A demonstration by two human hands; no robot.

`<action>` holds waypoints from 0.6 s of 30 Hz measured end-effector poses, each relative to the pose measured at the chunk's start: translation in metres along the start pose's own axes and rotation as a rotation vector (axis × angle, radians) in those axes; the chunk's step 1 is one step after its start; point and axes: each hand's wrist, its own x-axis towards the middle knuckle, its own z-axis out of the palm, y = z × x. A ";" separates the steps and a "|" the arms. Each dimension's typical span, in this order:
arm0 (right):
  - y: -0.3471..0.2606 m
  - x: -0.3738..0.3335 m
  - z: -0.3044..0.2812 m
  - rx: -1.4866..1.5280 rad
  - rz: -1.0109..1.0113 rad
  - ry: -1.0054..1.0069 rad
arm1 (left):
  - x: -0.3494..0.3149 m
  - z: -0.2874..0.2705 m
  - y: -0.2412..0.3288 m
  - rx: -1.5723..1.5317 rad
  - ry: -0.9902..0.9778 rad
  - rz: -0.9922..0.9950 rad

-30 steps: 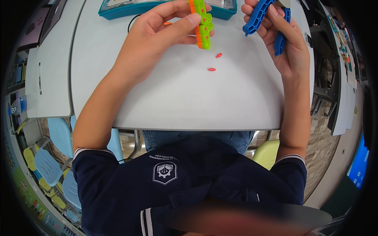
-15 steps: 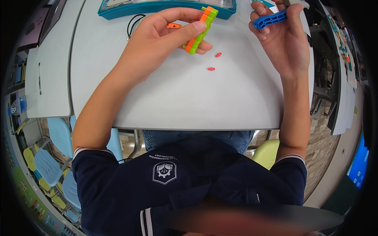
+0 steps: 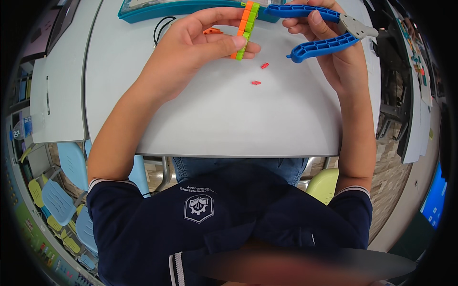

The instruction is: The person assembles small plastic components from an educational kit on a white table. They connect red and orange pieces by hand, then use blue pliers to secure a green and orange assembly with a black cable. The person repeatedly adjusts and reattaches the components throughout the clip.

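Between the thumb and fingers of my left hand point(image 3: 183, 57) are joined orange and green toy building beams point(image 3: 248, 28), held upright above the table. A small orange piece point(image 3: 213, 31) shows in the gap of that hand; whether it is held or lies behind, I cannot tell. My right hand point(image 3: 344, 66) grips a pair of plastic pliers point(image 3: 327, 47) with blue handles and a grey head. Its handles are spread apart, their ends pointing toward the beams without visibly gripping them. Two small red connector pins, the farther pin point(image 3: 265, 65) and the nearer pin point(image 3: 256, 83), lie on the table below the beams.
A teal tray point(image 3: 143, 16) stands at the table's far edge. A black cord loop point(image 3: 162, 28) lies left of the beams. The white table point(image 3: 238, 128) ends at its front edge close to my body. Blue chairs point(image 3: 71, 162) stand at the left.
The pliers have turned in my right hand and moved left, so both spread handles now show. In my left hand the beams have tilted more upright. The red pins have stayed put.
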 end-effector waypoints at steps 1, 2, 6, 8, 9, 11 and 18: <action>0.001 0.000 0.000 -0.021 -0.031 -0.002 | 0.000 0.000 0.000 0.007 -0.003 -0.008; 0.003 0.001 0.000 -0.079 -0.074 0.001 | 0.000 -0.001 0.001 0.014 -0.006 -0.016; 0.005 0.003 0.000 -0.226 -0.204 -0.016 | 0.000 0.003 0.003 -0.037 0.005 -0.025; 0.005 0.002 0.001 -0.240 -0.230 -0.033 | 0.001 0.004 0.004 -0.077 0.002 -0.014; 0.005 0.002 0.001 -0.239 -0.235 -0.038 | 0.001 0.004 0.005 -0.084 -0.010 -0.030; 0.004 0.002 0.002 -0.258 -0.235 -0.015 | 0.001 0.004 0.005 -0.079 -0.036 -0.041; 0.004 0.004 0.001 -0.222 -0.235 0.041 | 0.002 0.003 0.001 -0.123 -0.056 -0.011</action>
